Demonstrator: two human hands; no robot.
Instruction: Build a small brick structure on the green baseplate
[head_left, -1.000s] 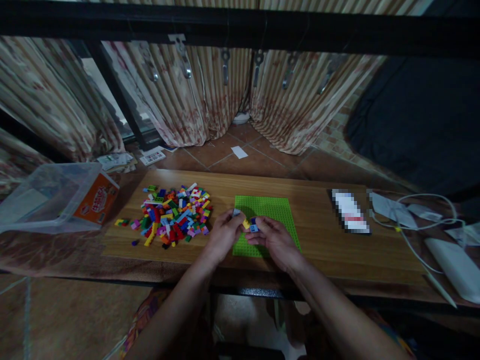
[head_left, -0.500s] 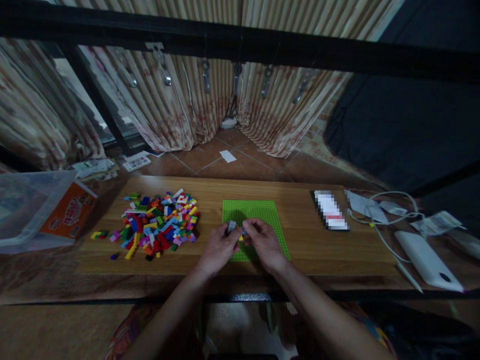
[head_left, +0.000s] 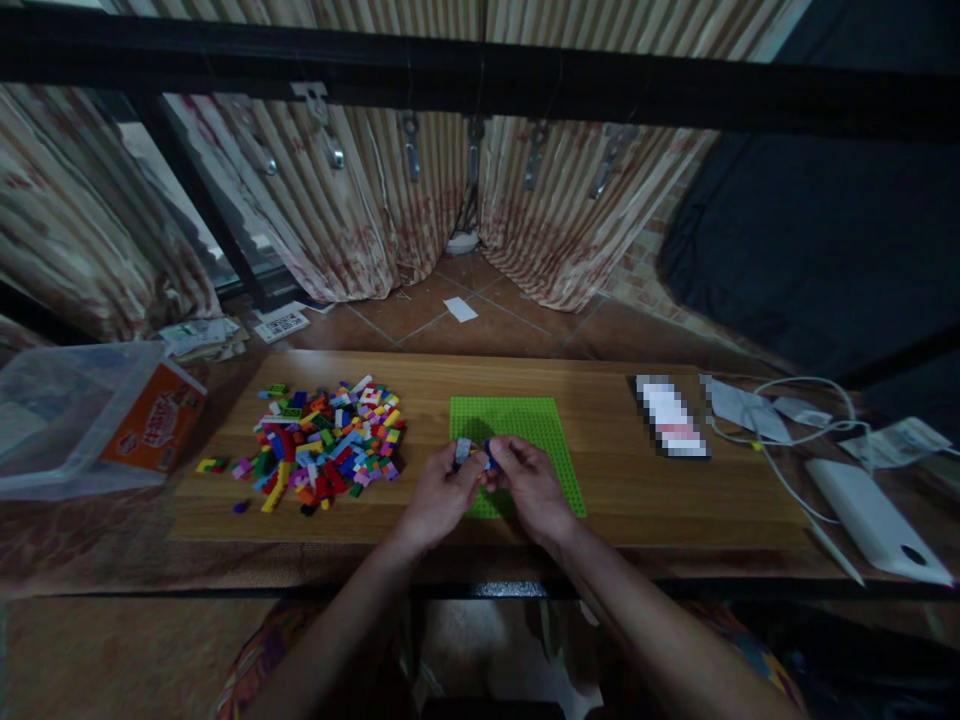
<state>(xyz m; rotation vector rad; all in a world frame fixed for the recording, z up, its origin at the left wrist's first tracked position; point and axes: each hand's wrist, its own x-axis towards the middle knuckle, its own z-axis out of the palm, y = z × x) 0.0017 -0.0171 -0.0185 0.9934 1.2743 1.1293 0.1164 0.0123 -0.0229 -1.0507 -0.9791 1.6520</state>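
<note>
- In the head view, the left hand [head_left: 439, 495] is closed around a small grey brick [head_left: 463, 448], which pokes up past the thumb.
- The right hand [head_left: 531, 488] pinches a small dark blue brick [head_left: 489, 452] between thumb and fingers.
- Both hands meet fingertip to fingertip; fingers cover most of the bricks there, so whether they are joined cannot be told.
- Beneath the hands a green studded plate [head_left: 517, 412] lies flat on the wooden bench [head_left: 615, 505].
- Left of the plate, well apart from it, spreads a loose pile of coloured bricks [head_left: 330, 445].
- A clear plastic box [head_left: 75, 410] with an orange label [head_left: 155, 420] stands beyond the pile, at far left.
- On the right lies a phone [head_left: 670, 418], its screen blurred into squares.
- Farther right are a white cable [head_left: 806, 382] and a white oblong device [head_left: 862, 510].
</note>
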